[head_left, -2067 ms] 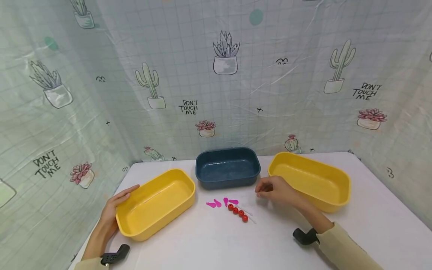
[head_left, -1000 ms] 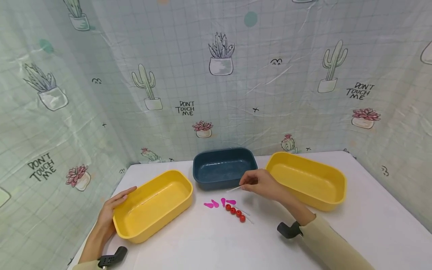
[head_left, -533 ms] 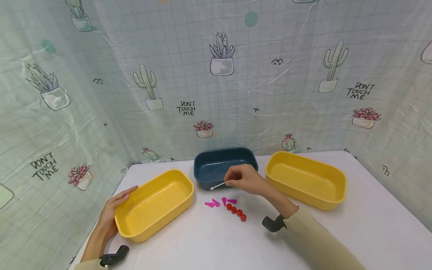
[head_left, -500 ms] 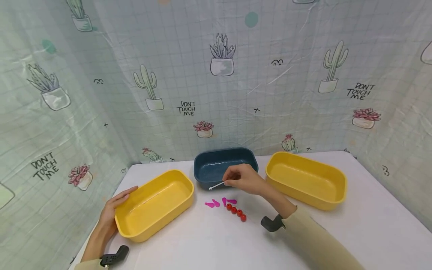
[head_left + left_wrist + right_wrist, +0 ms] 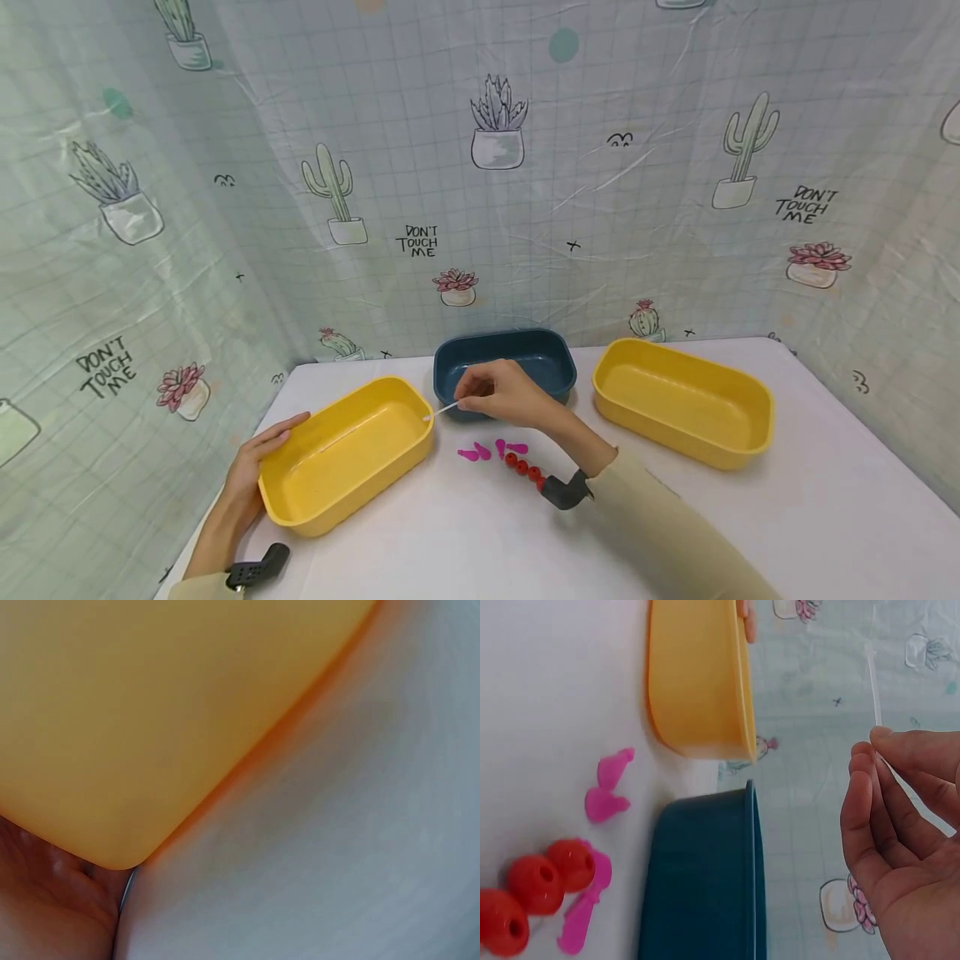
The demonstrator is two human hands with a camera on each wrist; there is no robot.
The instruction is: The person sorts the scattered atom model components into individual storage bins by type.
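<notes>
Nearest first. Black wrist camera (image 5: pixel 258 568) on the left arm, clear of the bin, probably so the view isn't blocked.

Left hand (image 5: pixel 243 475): at the outer end of the left yellow bin (image 5: pixel 375 487), fingers laid fairly straight along its outside, touching rather than wrapped. Reads as a steadying contact. Bin sits flat on the counter (image 5: pixel 450 550), angled, its far end toward the middle, which likely shortens the reach from the right.

Four red beads (image 5: pixel 522 467) in a slanted row mid-counter; nearest one partly hidden by the right arm's camera (image 5: pixel 566 492). Holes show in the right wrist view. Just past them, four pink pieces (image 5: pixel 482 451), flat, loosely in line. Spread looks meant for picking up one at a time.

Right hand (image 5: pixel 502 396): raised, pinching one end of a white stick (image 5: pixel 442 411) between thumb and fingertips. Most of it sticks out, so the free end leads; in the head view that end overlaps the left bin's right rim. Contact: can't tell.

Right yellow bin (image 5: pixel 678 440): angled inward, untouched. Blue bin (image 5: pixel 551 367): at the back, between the yellow ones, partly behind the right hand.

Curtain (image 5: pixel 420 100) behind everything.
</notes>
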